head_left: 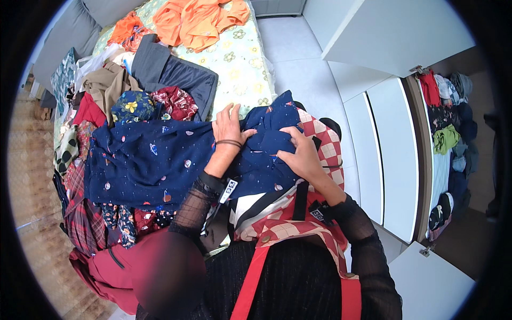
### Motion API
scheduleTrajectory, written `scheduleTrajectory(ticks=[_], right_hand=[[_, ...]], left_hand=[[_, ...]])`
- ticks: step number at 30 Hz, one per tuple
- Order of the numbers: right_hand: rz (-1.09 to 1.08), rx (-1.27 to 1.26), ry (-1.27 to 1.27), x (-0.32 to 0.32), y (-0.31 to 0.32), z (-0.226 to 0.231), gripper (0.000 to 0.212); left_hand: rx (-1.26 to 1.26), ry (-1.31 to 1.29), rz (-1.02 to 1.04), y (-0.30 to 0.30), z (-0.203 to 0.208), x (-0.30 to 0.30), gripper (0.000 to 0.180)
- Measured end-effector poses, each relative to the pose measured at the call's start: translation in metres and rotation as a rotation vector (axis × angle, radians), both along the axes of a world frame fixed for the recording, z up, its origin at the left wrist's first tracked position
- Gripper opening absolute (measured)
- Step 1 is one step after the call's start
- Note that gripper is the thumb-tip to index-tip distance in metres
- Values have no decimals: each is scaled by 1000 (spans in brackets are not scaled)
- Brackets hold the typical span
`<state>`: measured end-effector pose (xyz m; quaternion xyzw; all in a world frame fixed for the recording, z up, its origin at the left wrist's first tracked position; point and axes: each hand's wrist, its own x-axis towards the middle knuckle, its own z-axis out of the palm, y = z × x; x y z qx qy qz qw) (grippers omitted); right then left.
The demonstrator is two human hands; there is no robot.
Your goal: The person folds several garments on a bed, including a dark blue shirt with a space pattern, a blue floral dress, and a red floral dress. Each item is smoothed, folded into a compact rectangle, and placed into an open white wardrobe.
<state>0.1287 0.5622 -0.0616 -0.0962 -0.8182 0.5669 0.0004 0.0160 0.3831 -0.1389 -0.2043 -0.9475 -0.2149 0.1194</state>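
A navy garment [160,154] printed with small planets is spread from the clothes on the bed across to my lap, its right end gathered in folds. My left hand [228,130] lies on it with fingers stretched out and thumb apart, pressing on the cloth. To its right, my right hand [304,152] pinches a fold of the same garment between thumb and fingers. Which part of the garment the gathered end is cannot be made out. Beneath it shows the red and cream checked cloth [288,229] that I wear, with red straps.
Piled clothes [106,80] cover the bed's left side, with a dark grey garment [176,74] and orange cloth [197,24] farther back on the flowered sheet [234,66]. At right stands an open wardrobe [421,154] holding folded clothes. Its white door [400,37] juts out.
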Motion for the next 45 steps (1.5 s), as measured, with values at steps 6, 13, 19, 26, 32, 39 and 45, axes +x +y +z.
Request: scheduleTrajectory(ticks=[6, 13, 19, 26, 32, 39, 45], right_hand=[[39, 44, -26, -14, -20, -1, 41], [460, 661, -154, -6, -84, -30, 55], [522, 341, 200, 3, -41, -15, 32], [-14, 145, -23, -10, 6, -44, 53], [48, -43, -205, 12, 1, -34, 54], [464, 529, 8, 51, 69, 25, 57], [967, 1054, 551, 2, 72, 10, 58]], left_hand=[[339, -439, -87, -12, -20, 14, 18], [1299, -1681, 272, -38, -2, 45, 73], [975, -1361, 5, -25, -23, 50, 26], [865, -887, 43, 2, -46, 73, 21], [802, -818, -226, 12, -29, 61, 22], [499, -1186, -529, 24, -7, 54, 23], [588, -1203, -639, 24, -22, 49, 22]])
